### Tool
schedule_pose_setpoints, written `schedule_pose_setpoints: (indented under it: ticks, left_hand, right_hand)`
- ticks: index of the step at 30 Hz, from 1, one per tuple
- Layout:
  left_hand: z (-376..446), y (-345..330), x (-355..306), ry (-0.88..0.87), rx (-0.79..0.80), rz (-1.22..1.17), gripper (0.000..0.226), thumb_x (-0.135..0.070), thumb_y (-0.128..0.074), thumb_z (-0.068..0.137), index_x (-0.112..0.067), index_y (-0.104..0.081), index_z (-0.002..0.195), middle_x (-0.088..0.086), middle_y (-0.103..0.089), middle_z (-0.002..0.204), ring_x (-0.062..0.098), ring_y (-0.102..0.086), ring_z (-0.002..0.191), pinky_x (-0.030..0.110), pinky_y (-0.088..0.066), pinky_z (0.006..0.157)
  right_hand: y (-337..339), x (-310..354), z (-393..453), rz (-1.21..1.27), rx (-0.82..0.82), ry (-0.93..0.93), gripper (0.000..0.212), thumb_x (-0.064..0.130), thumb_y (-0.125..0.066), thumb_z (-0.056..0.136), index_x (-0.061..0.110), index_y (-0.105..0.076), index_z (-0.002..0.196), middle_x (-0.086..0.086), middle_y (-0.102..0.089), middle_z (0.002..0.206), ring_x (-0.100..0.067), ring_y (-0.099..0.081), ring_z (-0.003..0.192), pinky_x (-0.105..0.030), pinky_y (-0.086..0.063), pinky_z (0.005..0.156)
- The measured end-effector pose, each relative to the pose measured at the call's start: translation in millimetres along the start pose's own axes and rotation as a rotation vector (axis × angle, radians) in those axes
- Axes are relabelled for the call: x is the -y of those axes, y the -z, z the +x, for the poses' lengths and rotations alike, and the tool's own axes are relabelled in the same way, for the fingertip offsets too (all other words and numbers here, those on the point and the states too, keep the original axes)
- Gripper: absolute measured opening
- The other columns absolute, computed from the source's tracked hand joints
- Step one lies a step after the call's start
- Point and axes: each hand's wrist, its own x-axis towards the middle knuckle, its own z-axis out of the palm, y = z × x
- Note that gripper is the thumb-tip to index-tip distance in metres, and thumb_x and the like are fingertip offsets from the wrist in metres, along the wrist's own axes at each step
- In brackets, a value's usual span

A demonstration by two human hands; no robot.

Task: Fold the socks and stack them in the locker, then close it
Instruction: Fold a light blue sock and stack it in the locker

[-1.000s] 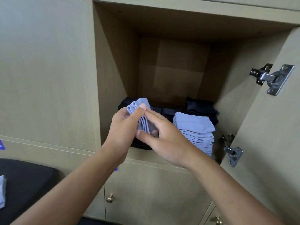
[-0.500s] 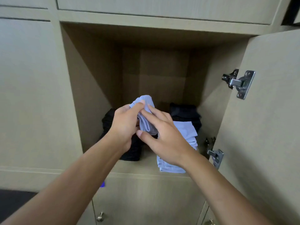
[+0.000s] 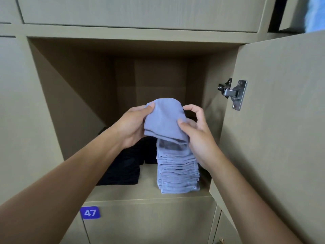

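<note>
A: Dark pile on the left of the locker (image 3: 73,110), what is it? My feed only gives me black.

B: Black socks (image 3: 123,171), I think. Left forearm covers part of them, and shadow eats the folds, so I can't count. There's more dark fabric behind the hands, mostly hidden.

A: And the one being handled?

B: Lilac-blue sock (image 3: 164,118), folded flat, rounded top edge, layers showing along the bottom. I've got it held up inside the opening, just above the lilac stack (image 3: 177,171). I can't tell if it touches the top of the stack.

A: Grip?

B: Left hand (image 3: 131,127) pinches the sock's left edge, thumb on front. Right hand (image 3: 198,136) has its thumb on the sock's right side, fingers curled behind it. Fingertips are partly out of sight.

A: Stack?

B: It's neat, sits at the front right of the shelf. Door (image 3: 274,120) is open on the right, upper hinge (image 3: 233,93) visible, lower one hidden.
</note>
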Motion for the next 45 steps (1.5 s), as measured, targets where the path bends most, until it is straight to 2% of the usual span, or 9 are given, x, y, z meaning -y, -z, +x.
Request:
schedule_pose_setpoints:
  ticks: [5,9,12,14,19,29,33,36,45]
  left_hand:
    - [15,-4,25,0.124,-0.199,0.084,0.034,-0.027,-0.057,0.104,-0.001,-0.064,0.126,0.008,-0.077,0.098,0.021,-0.075,0.085,0.034,-0.06,0.071]
    - [16,-9,44,0.105,-0.26,0.104,0.041,-0.012,-0.073,0.093,-0.01,-0.051,0.127,0.016,-0.073,0.107,0.023,-0.074,0.086,0.032,-0.061,0.068]
    - [22,-13,58,0.041,-0.303,0.187,0.044,-0.001,-0.076,0.088,-0.01,-0.051,0.123,0.021,-0.072,0.108,0.031,-0.074,0.094,0.039,-0.063,0.077]
    - [28,-13,69,-0.018,-0.335,0.36,0.035,-0.005,-0.079,0.085,-0.012,-0.058,0.113,0.014,-0.073,0.099,0.03,-0.073,0.094,0.042,-0.062,0.085]
    - [30,-9,86,-0.162,-0.35,0.825,0.018,-0.016,-0.08,0.086,-0.018,-0.066,0.097,-0.002,-0.068,0.095,0.013,-0.064,0.092,0.016,-0.044,0.068]
    - [-29,19,49,-0.199,-0.368,1.205,0.015,-0.037,-0.064,0.097,-0.029,-0.061,0.085,-0.011,-0.067,0.088,0.012,-0.063,0.083,0.033,-0.052,0.07]
    - [-76,32,36,-0.259,-0.346,1.514,0.014,-0.04,-0.058,0.099,-0.026,-0.058,0.097,-0.005,-0.062,0.097,0.02,-0.06,0.089,0.039,-0.055,0.075]
    - [-111,40,32,-0.213,-0.324,1.666,0.02,-0.042,-0.054,0.101,-0.023,-0.056,0.109,-0.001,-0.062,0.105,0.023,-0.059,0.097,0.035,-0.05,0.074]
    - [-219,108,41,0.098,-0.386,1.857,0.028,-0.038,-0.05,0.103,-0.018,-0.057,0.12,0.005,-0.064,0.11,0.029,-0.062,0.104,0.034,-0.042,0.073]
  right_hand:
    - [12,-6,5,-0.138,-0.163,-0.07,0.033,0.002,-0.063,0.092,0.031,-0.068,0.108,-0.001,-0.07,0.114,-0.021,-0.069,0.103,-0.046,-0.057,0.095]
    - [16,-21,10,-0.439,-0.23,-0.06,0.03,0.004,-0.062,0.092,0.023,-0.074,0.112,0.009,-0.068,0.117,-0.013,-0.064,0.11,-0.015,-0.048,0.083]
    - [19,-30,13,-0.642,-0.255,-0.08,0.03,0.008,-0.063,0.094,0.013,-0.072,0.122,0.001,-0.067,0.128,-0.015,-0.06,0.118,-0.009,-0.036,0.082]
    - [19,-36,13,-0.763,-0.239,-0.104,0.032,0.013,-0.063,0.096,0.012,-0.069,0.127,-0.003,-0.065,0.133,-0.02,-0.058,0.124,-0.012,-0.035,0.089]
    - [14,-43,6,-1.136,-0.101,-0.19,0.036,0.032,-0.05,0.103,0.021,-0.061,0.136,-0.009,-0.056,0.136,-0.032,-0.042,0.129,-0.037,-0.035,0.104]
    - [-17,-28,-10,-1.32,-0.081,0.175,0.036,0.03,-0.046,0.103,0.02,-0.061,0.134,-0.002,-0.049,0.144,-0.024,-0.036,0.133,-0.037,-0.034,0.104]
    - [-54,-24,-23,-1.37,0.081,0.427,0.026,0.025,-0.057,0.097,0.013,-0.072,0.114,-0.006,-0.068,0.116,-0.031,-0.053,0.112,-0.043,-0.044,0.091]
    - [-90,-25,-36,-1.418,0.19,0.545,0.018,0.023,-0.069,0.089,0.011,-0.074,0.101,-0.009,-0.071,0.097,-0.034,-0.059,0.097,-0.044,-0.049,0.082]
    - [-199,-32,-93,-1.443,0.525,0.718,0.014,0.022,-0.057,0.097,0.021,-0.062,0.111,0.0,-0.064,0.103,-0.025,-0.057,0.103,-0.036,-0.04,0.086]
